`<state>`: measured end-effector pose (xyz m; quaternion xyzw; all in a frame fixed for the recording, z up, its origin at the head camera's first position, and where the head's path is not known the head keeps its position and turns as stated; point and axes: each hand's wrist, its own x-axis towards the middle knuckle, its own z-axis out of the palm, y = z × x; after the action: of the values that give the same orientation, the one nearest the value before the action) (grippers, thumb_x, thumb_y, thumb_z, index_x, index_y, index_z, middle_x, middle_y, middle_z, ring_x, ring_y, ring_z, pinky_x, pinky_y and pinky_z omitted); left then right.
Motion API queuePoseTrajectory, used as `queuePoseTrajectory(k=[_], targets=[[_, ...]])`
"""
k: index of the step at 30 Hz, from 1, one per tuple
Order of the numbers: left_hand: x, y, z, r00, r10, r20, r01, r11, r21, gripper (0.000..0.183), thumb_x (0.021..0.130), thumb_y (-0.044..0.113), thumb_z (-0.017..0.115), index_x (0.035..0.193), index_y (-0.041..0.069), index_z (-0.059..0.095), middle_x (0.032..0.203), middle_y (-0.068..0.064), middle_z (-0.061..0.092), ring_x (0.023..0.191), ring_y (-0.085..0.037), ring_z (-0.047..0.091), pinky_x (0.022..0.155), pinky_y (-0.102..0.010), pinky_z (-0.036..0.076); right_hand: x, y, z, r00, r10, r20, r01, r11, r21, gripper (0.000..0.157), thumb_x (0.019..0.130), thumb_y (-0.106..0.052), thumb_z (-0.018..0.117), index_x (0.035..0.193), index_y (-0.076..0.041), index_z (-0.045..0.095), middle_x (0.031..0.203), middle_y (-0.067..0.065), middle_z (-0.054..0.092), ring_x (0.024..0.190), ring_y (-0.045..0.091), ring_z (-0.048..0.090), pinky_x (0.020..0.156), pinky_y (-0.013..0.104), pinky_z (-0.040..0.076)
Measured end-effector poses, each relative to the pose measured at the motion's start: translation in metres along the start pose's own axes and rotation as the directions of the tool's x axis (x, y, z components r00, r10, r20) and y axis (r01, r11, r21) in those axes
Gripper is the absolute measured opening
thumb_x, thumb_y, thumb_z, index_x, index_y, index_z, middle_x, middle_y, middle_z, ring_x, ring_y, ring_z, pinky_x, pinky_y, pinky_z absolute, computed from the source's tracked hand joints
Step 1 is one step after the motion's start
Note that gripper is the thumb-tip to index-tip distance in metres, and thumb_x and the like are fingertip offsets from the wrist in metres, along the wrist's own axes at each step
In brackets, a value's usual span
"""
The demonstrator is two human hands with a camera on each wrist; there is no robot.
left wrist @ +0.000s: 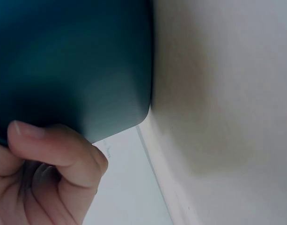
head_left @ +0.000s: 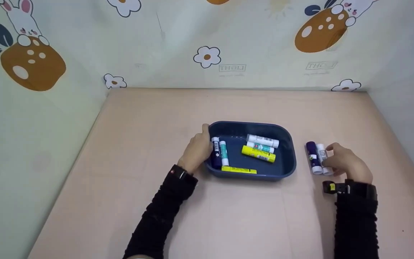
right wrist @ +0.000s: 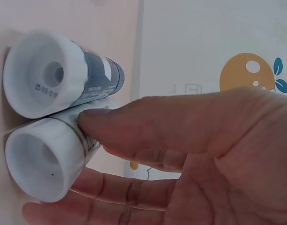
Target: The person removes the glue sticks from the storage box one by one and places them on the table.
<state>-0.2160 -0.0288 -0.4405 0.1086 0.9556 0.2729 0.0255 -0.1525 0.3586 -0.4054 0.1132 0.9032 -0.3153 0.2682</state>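
A dark blue, round-cornered tray (head_left: 234, 149) sits upright on the table, six tubes lying inside: a purple one (head_left: 215, 154) and a teal-and-white one (head_left: 224, 153) side by side at the left, a yellow one (head_left: 239, 169) along the near wall, and white (head_left: 263, 140), teal-labelled (head_left: 261, 147) and bright yellow (head_left: 258, 154) ones grouped at the right. Right of the tray, a white-ended purple tube (head_left: 313, 156) and a white tube (head_left: 321, 151) lie side by side, hollow ends nearest.
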Motion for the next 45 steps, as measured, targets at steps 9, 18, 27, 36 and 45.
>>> queuePoseTrajectory(k=[9, 18, 27, 36, 45], targets=[[0.0, 0.0, 0.0, 1.0, 0.003, -0.007, -0.003, 1.0, -0.002, 0.036, 0.087, 0.004, 0.048, 0.121, 0.003, 0.035, 0.089, -0.022, 0.065, 0.072, -0.028, 0.063, 0.059, -0.041, 0.05, -0.006, -0.008, -0.005, 0.994, -0.014, -0.111, 0.005, 0.997, -0.077, 0.065, 0.091, -0.026, 0.047, 0.138, 0.011, 0.02, 0.131, 0.04, 0.034, 0.108, 0.051, 0.047, 0.081, 0.054, 0.046], [-0.001, 0.0, 0.0, 1.0, 0.001, -0.006, -0.001, 1.0, -0.009, 0.037, 0.087, 0.004, 0.048, 0.121, 0.003, 0.035, 0.089, -0.023, 0.065, 0.073, -0.029, 0.063, 0.06, -0.043, 0.05, -0.01, -0.018, -0.004, 0.954, -0.142, -0.264, 0.1, 0.981, -0.167, 0.06, 0.092, -0.025, 0.048, 0.134, 0.013, 0.028, 0.121, 0.04, 0.045, 0.107, 0.05, 0.049, 0.082, 0.055, 0.043], [0.0, 0.0, 0.0, 1.0, -0.015, 0.022, 0.015, 1.0, 0.007, 0.038, 0.089, 0.005, 0.048, 0.124, 0.003, 0.033, 0.092, -0.021, 0.065, 0.07, -0.024, 0.062, 0.057, -0.037, 0.048, -0.017, -0.035, 0.002, 0.887, -0.282, -0.367, 0.224, 0.955, -0.192, 0.054, 0.094, -0.025, 0.049, 0.133, 0.01, 0.036, 0.119, 0.037, 0.046, 0.107, 0.05, 0.045, 0.087, 0.06, 0.035], [0.0, -0.002, 0.001, 1.0, 0.015, -0.008, -0.015, 1.0, 0.007, 0.036, 0.088, 0.005, 0.05, 0.121, 0.002, 0.034, 0.091, -0.023, 0.065, 0.073, -0.029, 0.064, 0.06, -0.042, 0.05, -0.022, -0.061, 0.017, 0.842, -0.375, -0.388, 0.316, 0.926, -0.209, 0.049, 0.093, -0.022, 0.052, 0.131, 0.005, 0.04, 0.119, 0.031, 0.046, 0.104, 0.044, 0.05, 0.085, 0.056, 0.039], [0.001, -0.001, 0.002, 1.0, -0.013, -0.003, 0.013, 1.0, -0.004, 0.037, 0.087, 0.004, 0.049, 0.122, 0.003, 0.035, 0.093, -0.023, 0.065, 0.076, -0.03, 0.064, 0.064, -0.044, 0.05, -0.019, -0.083, 0.037, 0.812, -0.445, -0.378, 0.381, 0.894, -0.234, 0.044, 0.091, -0.017, 0.056, 0.129, 0.003, 0.045, 0.12, 0.028, 0.048, 0.107, 0.044, 0.049, 0.087, 0.056, 0.04]])
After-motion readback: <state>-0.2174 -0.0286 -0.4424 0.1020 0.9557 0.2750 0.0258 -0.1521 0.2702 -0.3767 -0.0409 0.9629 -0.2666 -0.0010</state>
